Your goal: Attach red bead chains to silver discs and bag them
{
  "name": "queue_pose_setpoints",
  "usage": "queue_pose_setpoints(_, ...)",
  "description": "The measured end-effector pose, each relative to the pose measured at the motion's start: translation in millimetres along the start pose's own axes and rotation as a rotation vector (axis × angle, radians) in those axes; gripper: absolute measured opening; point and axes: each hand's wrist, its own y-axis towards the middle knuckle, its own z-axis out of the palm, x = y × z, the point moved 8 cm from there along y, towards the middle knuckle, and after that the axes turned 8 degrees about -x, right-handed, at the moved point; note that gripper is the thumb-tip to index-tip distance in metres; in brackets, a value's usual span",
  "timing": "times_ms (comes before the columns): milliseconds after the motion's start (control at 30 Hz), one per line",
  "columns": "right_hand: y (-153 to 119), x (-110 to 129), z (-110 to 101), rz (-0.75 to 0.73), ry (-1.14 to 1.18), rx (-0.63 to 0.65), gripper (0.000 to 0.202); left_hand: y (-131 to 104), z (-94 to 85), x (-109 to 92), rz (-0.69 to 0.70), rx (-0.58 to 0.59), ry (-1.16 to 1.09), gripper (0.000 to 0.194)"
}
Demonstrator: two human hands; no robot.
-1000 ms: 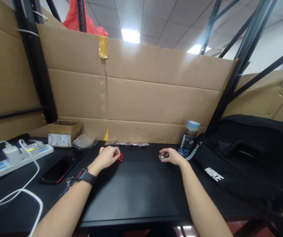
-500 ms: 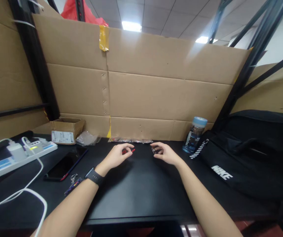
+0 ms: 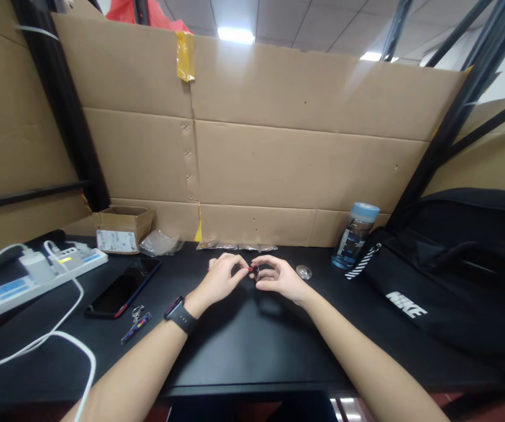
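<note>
Above the black table, my left hand (image 3: 221, 281) pinches a thin red cord (image 3: 250, 269) between thumb and fingertips. My right hand (image 3: 284, 281) faces it, its thumb and fingers closed on a small shiny ring (image 3: 258, 274). The cord's tip and the ring meet or nearly meet; I cannot tell whether one passes through the other. Right of my right hand, a small round shiny dish-like piece (image 3: 304, 272) lies on the table. A dark watch (image 3: 180, 315) is on my left wrist.
Behind my hands, flat clear packets (image 3: 234, 246) lie along the cardboard wall (image 3: 252, 170). At left are a power strip (image 3: 76, 266), phone (image 3: 124, 287), keychain (image 3: 136, 327), small box (image 3: 122, 228) and plastic bag (image 3: 159, 242). A water bottle (image 3: 355, 234) and black backpack (image 3: 454, 281) stand right.
My hands have come together from a wide gap, bringing the red cord to the ring. The round shiny piece now shows beside my right hand. The view has shifted slightly.
</note>
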Motion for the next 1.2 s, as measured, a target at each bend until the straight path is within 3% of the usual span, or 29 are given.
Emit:
queue_pose_setpoints(267,1,-4,-2,0.019,-0.051,-0.036,0.061,0,-3.4,-9,0.043,-0.003,-0.040,0.009)
queue_pose_setpoints(567,2,-4,1,0.028,0.058,-0.053,0.063,3,-5.6,-10,-0.005,-0.030,0.064,0.009)
queue_pose_setpoints(733,3,-4,-2,0.029,0.092,-0.090,0.062,0,-1.8,-18,0.045,-0.058,0.097,0.012)
queue_pose_setpoints(1200,1,1,1,0.013,0.101,-0.057,0.065,-1,-1.7,-20,0.033,-0.071,0.057,0.010)
